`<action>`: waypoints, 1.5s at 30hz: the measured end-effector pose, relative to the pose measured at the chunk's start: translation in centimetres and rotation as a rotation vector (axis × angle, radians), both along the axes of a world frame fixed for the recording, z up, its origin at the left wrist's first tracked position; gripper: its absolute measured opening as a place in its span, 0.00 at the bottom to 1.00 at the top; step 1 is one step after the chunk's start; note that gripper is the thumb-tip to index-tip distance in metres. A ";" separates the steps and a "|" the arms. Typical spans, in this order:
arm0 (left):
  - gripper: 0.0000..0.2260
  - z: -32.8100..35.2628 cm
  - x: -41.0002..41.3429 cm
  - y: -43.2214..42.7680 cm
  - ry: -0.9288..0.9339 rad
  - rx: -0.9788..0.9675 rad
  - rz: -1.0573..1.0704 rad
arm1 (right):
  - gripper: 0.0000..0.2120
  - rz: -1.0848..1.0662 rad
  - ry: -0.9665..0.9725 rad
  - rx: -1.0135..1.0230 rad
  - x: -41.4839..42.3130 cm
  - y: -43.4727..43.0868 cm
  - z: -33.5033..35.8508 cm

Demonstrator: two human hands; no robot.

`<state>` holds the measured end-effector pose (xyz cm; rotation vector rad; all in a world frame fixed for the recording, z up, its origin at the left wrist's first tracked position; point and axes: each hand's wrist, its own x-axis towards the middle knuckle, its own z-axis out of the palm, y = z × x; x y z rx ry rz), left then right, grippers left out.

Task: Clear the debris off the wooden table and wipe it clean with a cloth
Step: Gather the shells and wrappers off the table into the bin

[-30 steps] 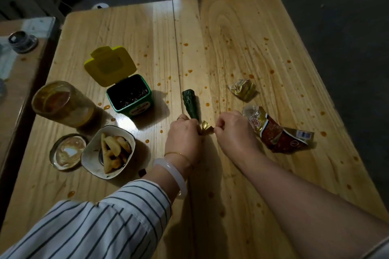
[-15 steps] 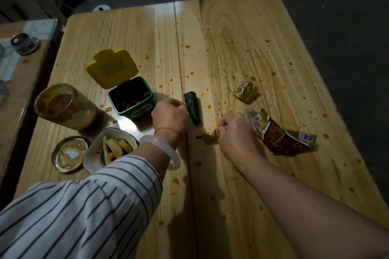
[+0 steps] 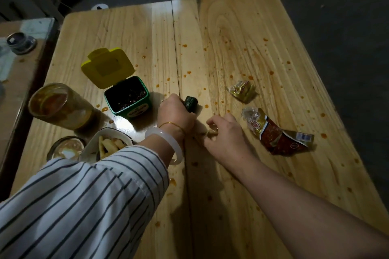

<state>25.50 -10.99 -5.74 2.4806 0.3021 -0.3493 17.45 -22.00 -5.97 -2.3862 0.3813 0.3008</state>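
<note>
The wooden table (image 3: pixel 242 33) is dotted with orange sauce drops. My left hand (image 3: pixel 175 114) grips a dark green wrapper roll (image 3: pixel 191 103) near the table's middle seam. Just to its right, my right hand (image 3: pixel 224 132) pinches a small gold wrapper scrap (image 3: pixel 211 132) against the tabletop. A crumpled gold wrapper (image 3: pixel 242 91) lies farther right, and a red and gold snack packet (image 3: pixel 277 134) lies beside my right hand. No cloth is in view.
A small green bin (image 3: pixel 128 99) with an open yellow lid (image 3: pixel 107 67) stands left of my hands. A glass jar (image 3: pixel 56 105), its lid (image 3: pixel 66 148) and a white bowl of food scraps (image 3: pixel 108 145) sit at the left edge. A second table (image 3: pixel 21 65) adjoins on the left.
My left hand let go of the gold scrap, moved up and left, and closed round the green wrapper roll. My right hand stayed in place with the scrap.
</note>
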 end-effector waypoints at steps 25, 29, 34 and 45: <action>0.18 3.8 -9.6 7.6 0.058 -0.380 0.125 | 0.02 0.031 -0.115 -0.167 -0.6 1.4 0.7; 0.18 5.0 -13.3 8.9 0.113 -0.458 0.112 | 0.02 -0.113 -0.144 0.017 -4.5 0.8 2.8; 0.15 6.1 -19.3 9.8 0.285 -0.528 0.115 | 0.06 -0.064 -0.036 0.152 -10.1 1.9 5.4; 0.16 2.7 -31.9 12.6 0.604 -0.463 0.105 | 0.05 0.119 0.270 0.224 -23.2 5.4 5.7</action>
